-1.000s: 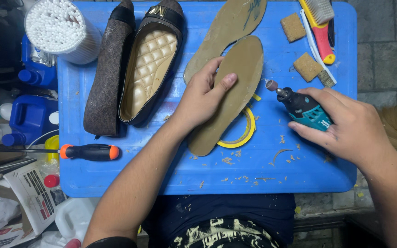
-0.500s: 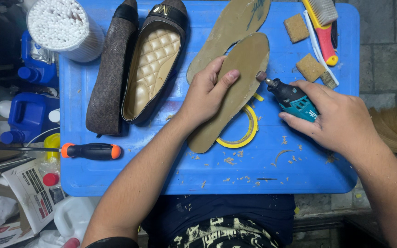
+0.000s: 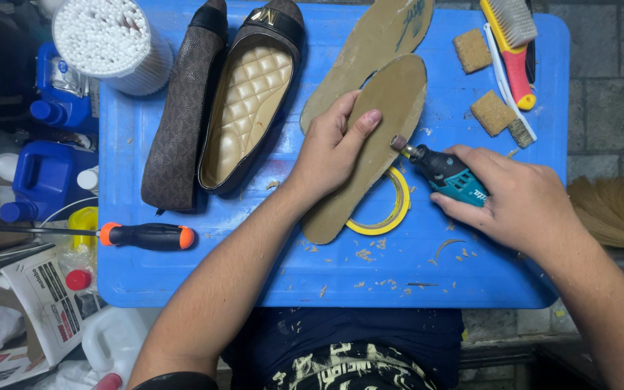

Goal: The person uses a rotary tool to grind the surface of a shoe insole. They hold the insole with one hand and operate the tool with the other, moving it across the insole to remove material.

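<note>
Work surface: a blue plastic table top point(image 3: 182, 282) is seen under both hands, strewn with tan shavings near the right hand's fingers.
Shoes: a brown flat shoe on its side point(image 3: 182, 123) and a black flat shoe with quilted gold lining point(image 3: 250, 108) are laid side by side, well beyond the left fingertips and to their left.
Insoles: a tan insole point(image 3: 391, 108) is pinned flat under the left fingers; a second insole point(image 3: 377, 43) is partly covered by it, beyond the fingertips.
Left hand point(image 3: 334, 155): fingers are spread and pressed flat on the tan insole, holding it down.
Right hand point(image 3: 518, 198): fingers are closed around a teal rotary tool point(image 3: 445, 173).
Rotary tool tip: the sanding drum is set against the insole's right edge, just beside the left fingertips.
Tape: a yellow tape roll point(image 3: 388, 213) is found partly under the insole, between the two hands.
Screwdriver: an orange and black screwdriver point(image 3: 146, 235) lies well left of the left wrist.
Sanding blocks: two tan blocks point(image 3: 491, 112) lie beyond the right fingers.
</note>
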